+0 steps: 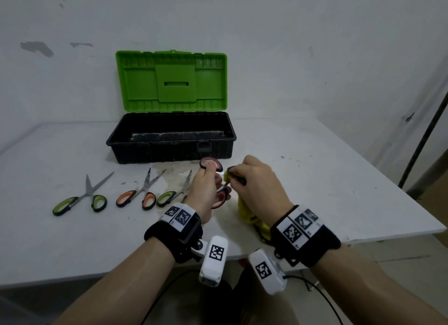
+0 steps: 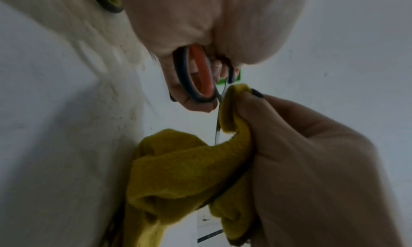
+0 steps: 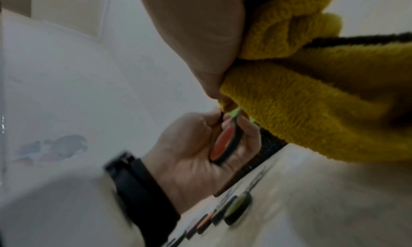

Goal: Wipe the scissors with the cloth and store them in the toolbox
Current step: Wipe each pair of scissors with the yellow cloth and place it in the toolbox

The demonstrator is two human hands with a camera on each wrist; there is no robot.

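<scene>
My left hand (image 1: 210, 178) grips a pair of red-handled scissors (image 1: 211, 164) by the handles, fingers curled through the rings (image 2: 200, 74), just in front of the toolbox. My right hand (image 1: 252, 179) pinches a yellow cloth (image 1: 244, 209) around the scissor blade, which is mostly hidden inside the fold (image 2: 231, 109). The rest of the cloth (image 3: 312, 92) hangs down to the table below my right palm. The black toolbox (image 1: 169, 152) stands open behind the hands, its green lid (image 1: 174, 82) upright against the wall. Its inside looks empty.
Three more scissors lie in a row on the white table to the left: a green-handled pair (image 1: 80, 199), an orange-handled pair (image 1: 140, 192) and another green-handled pair (image 1: 173, 192) beside my left wrist. The table's right edge (image 1: 392, 218) slants away; a dark pole (image 1: 421, 140) stands beyond it.
</scene>
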